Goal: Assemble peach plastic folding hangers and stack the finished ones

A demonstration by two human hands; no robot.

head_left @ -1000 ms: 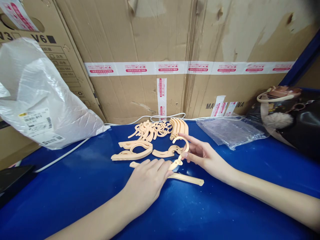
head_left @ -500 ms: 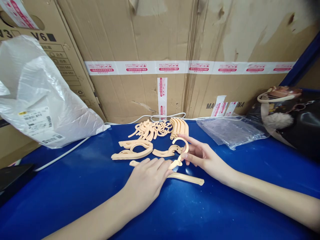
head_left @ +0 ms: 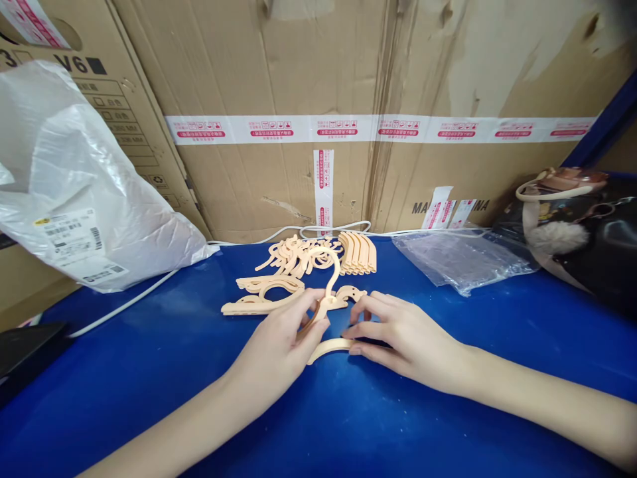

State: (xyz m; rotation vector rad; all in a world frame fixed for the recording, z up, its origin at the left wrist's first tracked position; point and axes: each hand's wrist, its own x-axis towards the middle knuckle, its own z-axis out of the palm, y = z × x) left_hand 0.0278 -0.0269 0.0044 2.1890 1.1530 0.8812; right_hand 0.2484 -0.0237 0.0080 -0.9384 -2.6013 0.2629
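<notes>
My left hand [head_left: 293, 332] is closed on a beige plastic hanger arm with a hanger hook [head_left: 334, 269] standing up from its end, the curve at the top. Most of that arm is hidden by my fingers. Just to the right, my right hand [head_left: 398, 332] has its thumb and fingers closed on a loose hanger arm [head_left: 329, 346] low over the blue table; its right part is covered by the hand. Behind my hands lies another curved hanger piece [head_left: 350, 293], partly hidden. Folded hangers [head_left: 263, 302] lie to the left, behind my left hand.
Behind are a heap of hooks [head_left: 291, 255] and a row of stacked hanger arms [head_left: 358, 252]. A clear plastic bag [head_left: 462, 259] lies right, near a dark bag [head_left: 597, 245]. A white mailer bag [head_left: 99, 186] stands left. Cardboard boxes [head_left: 269, 186] and a cable [head_left: 124, 309] border the blue table [head_left: 378, 425].
The hook, earlier in my right hand's fingers, now stands upright on the piece in my left hand. My right hand has moved down and taken hold of the hanger arm on the table.
</notes>
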